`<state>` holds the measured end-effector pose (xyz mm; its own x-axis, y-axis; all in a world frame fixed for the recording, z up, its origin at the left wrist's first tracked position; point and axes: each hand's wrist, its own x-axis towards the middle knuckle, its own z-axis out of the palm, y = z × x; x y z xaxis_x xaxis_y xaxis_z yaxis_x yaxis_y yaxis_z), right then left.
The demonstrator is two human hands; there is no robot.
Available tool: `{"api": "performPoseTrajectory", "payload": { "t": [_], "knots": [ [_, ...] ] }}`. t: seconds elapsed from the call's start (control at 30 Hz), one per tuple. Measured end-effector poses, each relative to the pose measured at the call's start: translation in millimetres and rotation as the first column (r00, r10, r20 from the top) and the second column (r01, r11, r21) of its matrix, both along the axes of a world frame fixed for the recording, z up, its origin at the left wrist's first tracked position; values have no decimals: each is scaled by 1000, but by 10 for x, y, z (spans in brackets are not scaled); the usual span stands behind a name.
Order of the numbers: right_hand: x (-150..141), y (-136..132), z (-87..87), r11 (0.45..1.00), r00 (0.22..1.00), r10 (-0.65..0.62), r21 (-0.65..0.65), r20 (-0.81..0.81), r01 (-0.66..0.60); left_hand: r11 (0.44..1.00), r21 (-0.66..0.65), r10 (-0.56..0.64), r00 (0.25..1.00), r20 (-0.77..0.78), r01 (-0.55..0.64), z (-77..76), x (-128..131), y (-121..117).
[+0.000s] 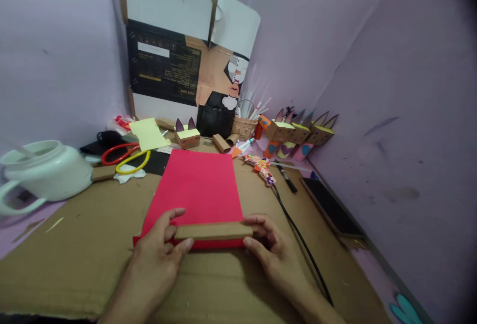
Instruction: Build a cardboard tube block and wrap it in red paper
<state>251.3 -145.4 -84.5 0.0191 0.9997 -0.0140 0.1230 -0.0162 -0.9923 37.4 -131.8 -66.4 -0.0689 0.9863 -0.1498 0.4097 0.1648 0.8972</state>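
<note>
A sheet of red paper (203, 185) lies on the brown cardboard, with its near edge folded up. Along that edge sits a long, narrow cardboard strip (214, 230). My left hand (160, 244) grips the strip's left end, thumb in front at the red fold and index finger stretched over the paper. At the other end, my right hand (270, 244) pinches the strip between thumb and fingers. The folded red edge is against the strip's front and sticks out past my left hand.
Beyond the paper lie a patterned glue gun (261, 167) with a black cord, a marker (286, 177) and scissors (132, 160). A white pot (59, 170) stands left, a phone (331, 207) right. Several cardboard animal boxes (187, 135) and a pen basket (245, 126) line the back.
</note>
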Motion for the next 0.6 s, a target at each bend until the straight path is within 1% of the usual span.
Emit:
{"api": "performPoseTrajectory", "payload": {
  "t": [0.07,0.13,0.23,0.33,0.43,0.5,0.6],
  "knots": [
    [-20,8,2,1000,997,24,-4,-68,-24,1000,-8,8,1000,23,-7,-12,-1,6],
    [-26,20,-8,999,996,28,-18,-80,-30,1000,-6,0,999,36,0,-14,-1,12],
    [-12,35,-31,998,999,20,-55,-28,-22,1000,3,25,999,29,-26,-14,3,25],
    [7,31,-42,998,1000,23,-63,14,-22,998,-5,57,998,22,-56,-43,-1,26],
    [15,14,-47,999,997,18,-52,71,-15,999,-19,32,999,23,-31,-104,-26,7],
    [23,2,-56,999,992,25,-40,128,-20,1000,-16,11,1000,-10,-11,-140,-44,-9],
    [47,-8,-75,998,975,64,-10,211,-64,1000,-4,-14,997,-71,14,-155,-59,-24]
  ]
}}
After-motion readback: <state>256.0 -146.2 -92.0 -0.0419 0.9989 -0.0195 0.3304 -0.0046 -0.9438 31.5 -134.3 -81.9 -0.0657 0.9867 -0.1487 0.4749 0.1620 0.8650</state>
